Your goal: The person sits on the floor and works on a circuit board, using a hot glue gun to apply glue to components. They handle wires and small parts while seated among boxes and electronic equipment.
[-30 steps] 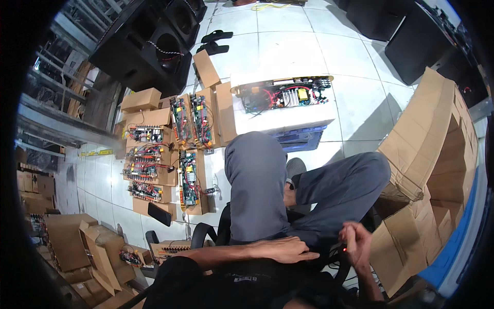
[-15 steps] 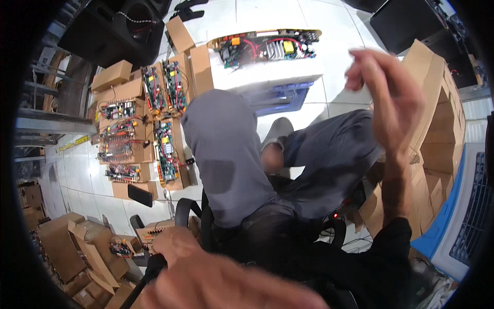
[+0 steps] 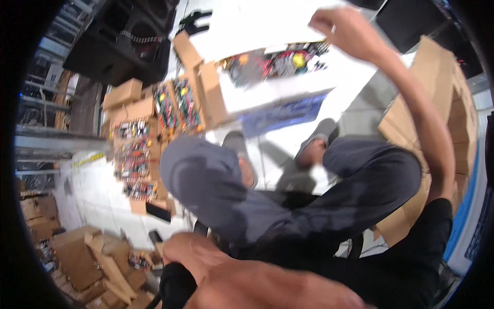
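Blur swallows the left hand point(image 3: 278, 288), closest of all; its grip I can't tell. Past grey cloth trousers point(image 3: 213, 180), a blue plastic crate point(image 3: 283, 114) sits beneath a smooth white block point(image 3: 280, 92) bearing the long, wire-tangled circuit board point(image 3: 288, 64). Near its right end the right hand point(image 3: 352, 32) curls loosely, pinching what, I can't tell. Reaching seems the step; grasping would call for a careful edge hold.

Metallic-looking grey fins point(image 3: 284, 65) on the long multicoloured circuit board point(image 3: 298, 60), one o'clock; matt brown open cardboard box point(image 3: 440, 72), two; glossy white floor tiles point(image 3: 103, 201), eight; grey cloth trousers point(image 3: 216, 185), centre.
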A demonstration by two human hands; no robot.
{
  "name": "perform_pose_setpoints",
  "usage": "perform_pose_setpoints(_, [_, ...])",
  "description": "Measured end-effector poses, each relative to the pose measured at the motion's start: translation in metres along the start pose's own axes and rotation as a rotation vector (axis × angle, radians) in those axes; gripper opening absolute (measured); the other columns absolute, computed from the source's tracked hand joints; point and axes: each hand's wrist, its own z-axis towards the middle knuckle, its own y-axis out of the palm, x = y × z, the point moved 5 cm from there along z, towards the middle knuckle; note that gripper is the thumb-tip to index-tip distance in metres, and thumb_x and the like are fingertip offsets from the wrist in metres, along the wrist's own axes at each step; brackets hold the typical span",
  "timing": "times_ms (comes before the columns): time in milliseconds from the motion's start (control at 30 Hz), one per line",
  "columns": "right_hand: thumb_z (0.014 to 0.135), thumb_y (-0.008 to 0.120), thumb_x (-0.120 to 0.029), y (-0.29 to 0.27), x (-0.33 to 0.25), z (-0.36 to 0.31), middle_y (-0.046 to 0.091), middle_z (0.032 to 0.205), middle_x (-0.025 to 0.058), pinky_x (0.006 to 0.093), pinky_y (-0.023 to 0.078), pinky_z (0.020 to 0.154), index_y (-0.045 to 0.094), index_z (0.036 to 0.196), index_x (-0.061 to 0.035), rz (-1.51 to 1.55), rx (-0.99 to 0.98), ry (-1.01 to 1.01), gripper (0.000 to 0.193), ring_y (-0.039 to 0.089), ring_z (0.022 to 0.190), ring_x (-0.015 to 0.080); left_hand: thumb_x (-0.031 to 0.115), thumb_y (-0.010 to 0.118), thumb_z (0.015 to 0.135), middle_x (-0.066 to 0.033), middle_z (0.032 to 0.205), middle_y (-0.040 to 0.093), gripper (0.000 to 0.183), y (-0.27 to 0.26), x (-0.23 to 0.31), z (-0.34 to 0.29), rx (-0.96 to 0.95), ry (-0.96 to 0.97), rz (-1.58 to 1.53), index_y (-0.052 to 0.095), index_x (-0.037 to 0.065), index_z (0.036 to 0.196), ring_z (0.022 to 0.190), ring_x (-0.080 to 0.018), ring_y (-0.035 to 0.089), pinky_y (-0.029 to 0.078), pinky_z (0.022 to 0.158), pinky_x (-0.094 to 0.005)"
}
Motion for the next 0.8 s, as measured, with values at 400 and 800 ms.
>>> perform_pose_setpoints(400, [0.094,0.060,-0.010,0.054,0.015,0.031,0.071,0.086,0.0224,0.0439,0.056,0.081,0.072,0.095,0.0022,-0.217,-0.181,0.044,0.018,0.071,0.082,0.0351,0.036,0.045,0.105,-0.0179,0.097,0.074,0.054,-0.036,-0.029,0.015,-0.258,-0.145,0.336,0.072,-0.008,0.091,0.075,-0.0280,0.072,0.059,0.066,-0.0338])
perform_pose_setpoints(800, [0.095,0.057,-0.008,0.018,0.060,-0.049,0.073,0.090,0.0211,0.0418,0.055,0.082,0.072,0.101,0.0032,-0.140,-0.202,0.244,0.019,0.071,0.084,0.0359,0.014,0.060,0.099,-0.0065,0.081,0.073,0.023,-0.211,-0.040,0.036,0.176,-0.695,1.375,0.074,-0.004,0.095,0.065,-0.0073,0.061,0.048,0.060,-0.0235])
